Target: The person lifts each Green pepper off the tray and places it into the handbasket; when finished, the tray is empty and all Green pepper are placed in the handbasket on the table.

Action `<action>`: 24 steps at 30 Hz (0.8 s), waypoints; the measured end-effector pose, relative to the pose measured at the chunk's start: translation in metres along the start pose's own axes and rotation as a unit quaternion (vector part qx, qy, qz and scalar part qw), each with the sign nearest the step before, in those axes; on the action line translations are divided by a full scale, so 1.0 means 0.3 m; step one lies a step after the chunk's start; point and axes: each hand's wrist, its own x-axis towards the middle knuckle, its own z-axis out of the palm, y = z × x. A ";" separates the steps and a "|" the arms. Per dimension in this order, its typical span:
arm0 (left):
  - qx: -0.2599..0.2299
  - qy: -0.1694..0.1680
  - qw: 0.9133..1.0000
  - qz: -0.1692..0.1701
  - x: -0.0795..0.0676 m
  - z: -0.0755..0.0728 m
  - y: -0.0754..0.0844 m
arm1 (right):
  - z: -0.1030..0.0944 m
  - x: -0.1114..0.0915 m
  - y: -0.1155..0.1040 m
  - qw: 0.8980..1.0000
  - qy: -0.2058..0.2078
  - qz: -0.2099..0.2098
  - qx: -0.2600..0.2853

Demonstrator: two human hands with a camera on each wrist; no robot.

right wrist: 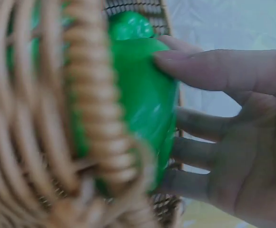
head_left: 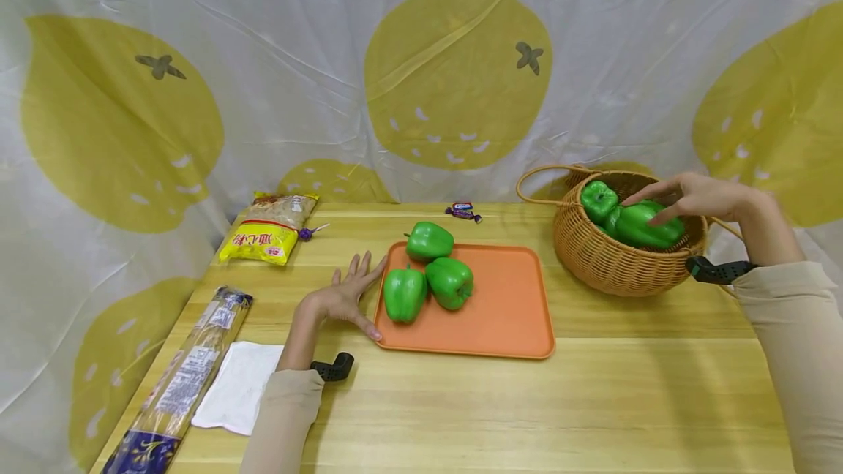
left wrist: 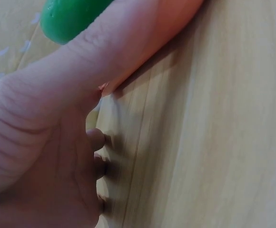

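Note:
My right hand [head_left: 707, 196] is at the wicker basket [head_left: 622, 269], its thumb and fingers about a large green bell pepper [head_left: 642, 224]. In the right wrist view, the thumb [right wrist: 190, 66] lies on one side of this bell pepper [right wrist: 145, 95]; the other fingers reach behind it. A second green pepper [head_left: 598, 200] sits beside it in the basket. My left hand [head_left: 342, 300] has its fingers spread at the left edge of the orange tray [head_left: 500, 306], thumb touching the near left corner. Three green bell peppers [head_left: 405, 294] stand or lie on the tray's left half.
At the back left are a yellow bag of pasta [head_left: 266, 232] and a purple lollipop [head_left: 306, 234]. Wrapped candies [head_left: 464, 213] lie behind the tray. A long noodle packet [head_left: 187, 379] and a white cloth [head_left: 238, 386] are at left. A patterned curtain [head_left: 296, 57] hangs behind.

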 end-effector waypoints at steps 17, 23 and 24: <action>0.002 -0.006 1.000 -0.001 -0.007 -0.003 0.009 | 0.037 -0.010 0.058 0.996 -0.063 0.019 0.060; 0.005 -0.007 1.000 -0.003 -0.005 -0.003 0.010 | 0.047 -0.012 -0.045 0.999 -0.024 0.018 0.029; 0.005 -0.007 1.000 -0.003 -0.004 -0.004 0.010 | 0.054 -0.009 -0.073 0.999 -0.014 0.012 0.027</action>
